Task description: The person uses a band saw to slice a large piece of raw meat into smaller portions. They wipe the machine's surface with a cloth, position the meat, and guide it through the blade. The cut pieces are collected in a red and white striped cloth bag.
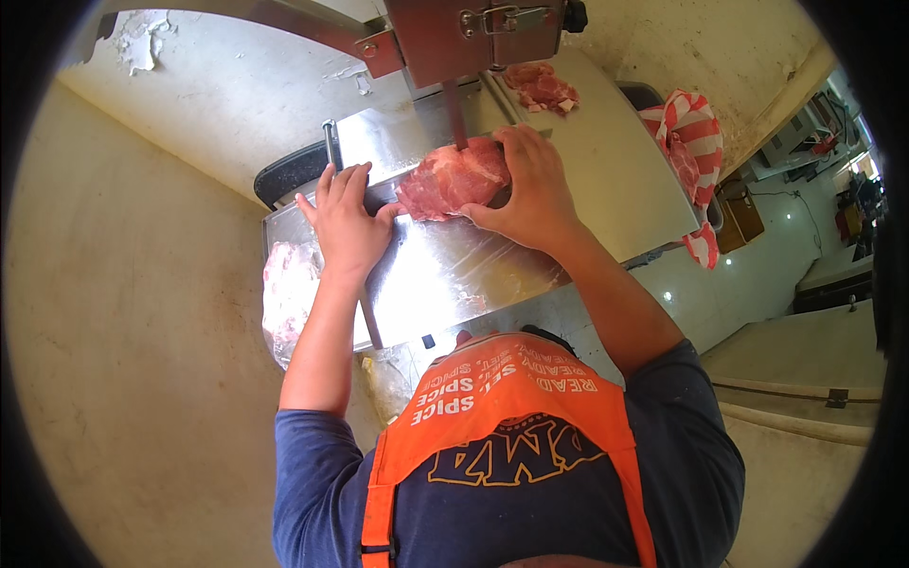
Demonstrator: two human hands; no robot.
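A large boneless piece of raw red meat (451,181) lies on the steel table (426,277) of a meat bandsaw, against the upright saw blade (454,117). My right hand (529,192) grips its right side, thumb in front and fingers over the far end. My left hand (351,224) is at the meat's left end, fingers spread and thumb tip close to the meat; I cannot tell whether they touch. A dark metal guide plate (380,197) is partly hidden beneath this hand.
The saw's steel head (469,39) hangs over the blade. Cut meat (540,89) lies on the pale board (625,177) at right, beside a red-and-white striped bag (703,135) holding meat. A clear plastic bag of meat (287,298) is left. A wall (142,284) bounds the left.
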